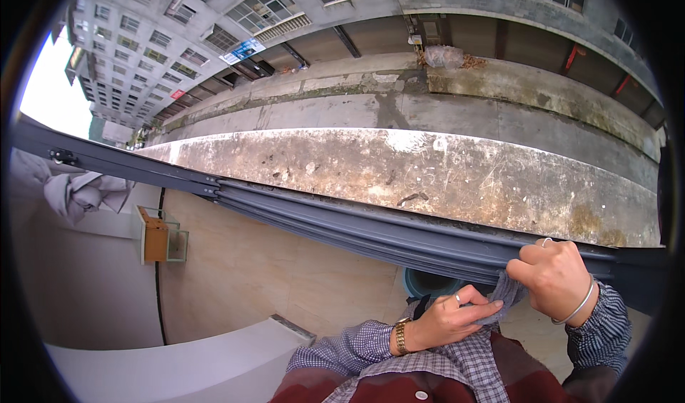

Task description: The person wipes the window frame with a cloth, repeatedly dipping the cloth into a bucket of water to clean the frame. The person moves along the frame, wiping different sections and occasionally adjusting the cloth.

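Observation:
A grey cloth hangs bunched between my hands, beside the dark grey window frame. My right hand, with a ring and a silver bangle, is closed in a fist round the cloth's upper end, right at the frame. Lower and to the left, my left hand pinches the cloth between thumb and fingers. A gold watch is on that wrist. Part of the cloth is hidden inside my fingers.
Past the frame lies a stained concrete ledge, with a street and grey buildings far below. A bucket stands on the tiled floor under my left hand. At the left are a small wooden-topped stand and a pale curtain.

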The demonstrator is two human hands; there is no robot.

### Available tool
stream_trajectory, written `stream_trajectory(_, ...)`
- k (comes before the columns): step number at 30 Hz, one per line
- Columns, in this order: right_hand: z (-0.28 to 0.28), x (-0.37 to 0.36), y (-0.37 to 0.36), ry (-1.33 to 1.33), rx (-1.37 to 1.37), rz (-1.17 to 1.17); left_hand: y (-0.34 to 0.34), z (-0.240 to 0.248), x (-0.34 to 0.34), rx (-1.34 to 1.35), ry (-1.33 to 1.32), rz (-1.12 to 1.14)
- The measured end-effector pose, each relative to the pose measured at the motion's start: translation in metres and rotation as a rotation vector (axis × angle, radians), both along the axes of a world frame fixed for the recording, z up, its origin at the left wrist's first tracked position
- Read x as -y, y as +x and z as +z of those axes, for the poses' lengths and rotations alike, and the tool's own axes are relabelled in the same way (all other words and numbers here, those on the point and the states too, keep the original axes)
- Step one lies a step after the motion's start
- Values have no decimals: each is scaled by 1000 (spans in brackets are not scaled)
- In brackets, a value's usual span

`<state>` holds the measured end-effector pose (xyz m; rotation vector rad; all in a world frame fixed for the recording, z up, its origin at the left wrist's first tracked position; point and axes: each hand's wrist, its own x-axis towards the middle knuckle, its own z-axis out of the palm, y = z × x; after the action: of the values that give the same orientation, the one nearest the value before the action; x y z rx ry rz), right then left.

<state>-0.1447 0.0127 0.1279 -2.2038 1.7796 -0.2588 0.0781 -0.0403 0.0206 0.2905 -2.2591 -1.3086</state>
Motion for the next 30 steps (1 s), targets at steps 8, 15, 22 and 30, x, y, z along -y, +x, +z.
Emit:
stream_trajectory(8,-8,79,66,-77,75,143,71,-1,42,-1,-36,344)
stream_trajectory(15,-24,193,177,-229,99,289,164,-9,118,0,-145,739)
stream_trajectory(22,-36,320,302,-300,73,331,254,-21,224,-98,-277,1052)
stream_trajectory(30,-53,416,422,-419,100,175,352,-19,321,-73,-363,1253)
